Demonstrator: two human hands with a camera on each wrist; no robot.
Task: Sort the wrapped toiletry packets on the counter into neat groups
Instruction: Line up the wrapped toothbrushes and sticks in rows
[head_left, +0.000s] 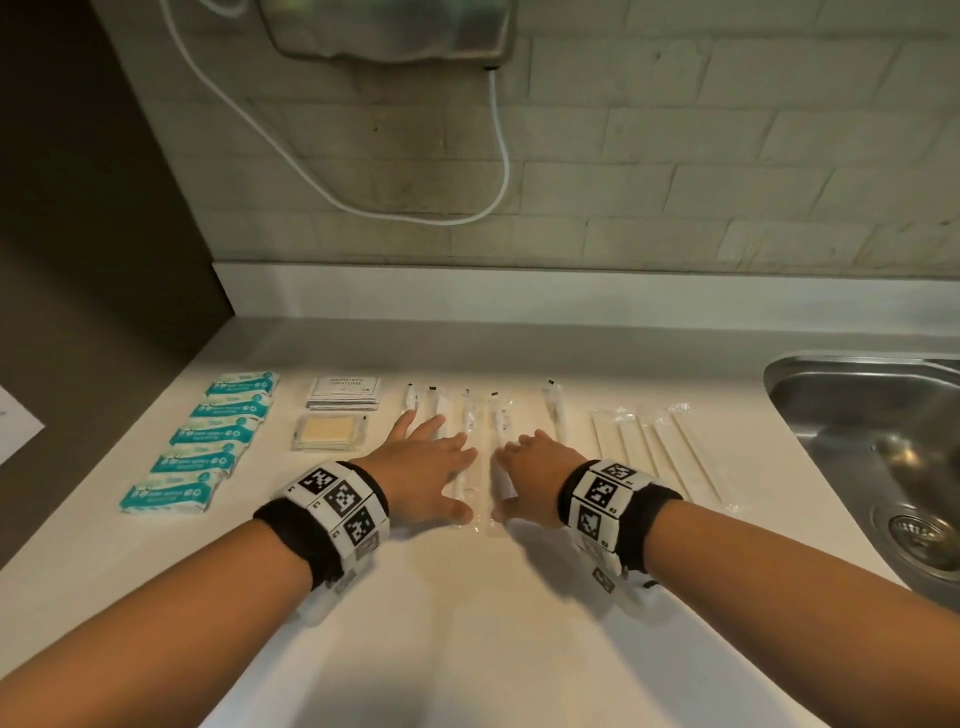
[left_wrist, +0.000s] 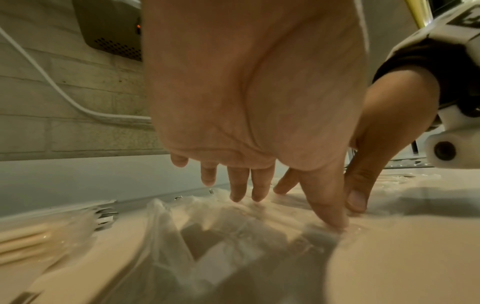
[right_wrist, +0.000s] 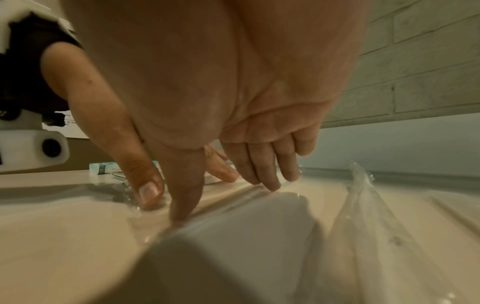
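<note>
Several clear-wrapped toothbrush packets (head_left: 466, 415) lie side by side mid-counter, one more (head_left: 555, 410) a little apart to the right. My left hand (head_left: 447, 467) lies flat on the left packets with fingers spread. My right hand (head_left: 514, 467) rests flat on the neighbouring packet (head_left: 500, 415). The two thumbs almost meet at the packets' near ends. The left wrist view shows my left thumb (left_wrist: 330, 216) pressing on crinkled clear wrap (left_wrist: 233, 236). In the right wrist view my right thumb (right_wrist: 184, 201) presses on a wrapper beside the left thumb (right_wrist: 148, 191).
A column of several teal packets (head_left: 208, 457) runs along the left. Shampoo sachets (head_left: 343, 392) are stacked behind a wrapped soap bar (head_left: 328, 431). Long white wrapped sticks (head_left: 660, 457) lie at the right, near a steel sink (head_left: 872, 415). A hand dryer (head_left: 389, 26) hangs on the wall.
</note>
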